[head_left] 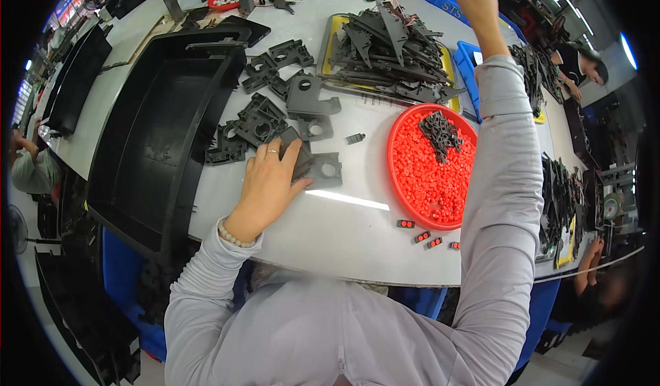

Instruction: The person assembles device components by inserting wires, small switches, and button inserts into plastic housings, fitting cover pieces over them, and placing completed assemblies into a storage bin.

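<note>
My left hand (267, 183) has its fingers closed around a dark grey plastic housing (297, 158) on the white table. Beside its thumb lies a flat grey part with a round hole (328, 171). Several more dark grey plastic housings (260, 119) are heaped just beyond that hand. Far off at the upper right, my right hand (476, 4) is stretched out by a blue bin (445, 0). Its fingers are bent together and partly cut off by the picture's top edge. What they hold, if anything, is hidden.
A large black tray (141, 121) stands at the left. At the right, a round red tray (393, 173) holds small red pieces and black clips. Behind it, dark brackets (392, 39) are piled on a yellow tray. Small black pieces with red dots (422, 237) lie near the table's front edge.
</note>
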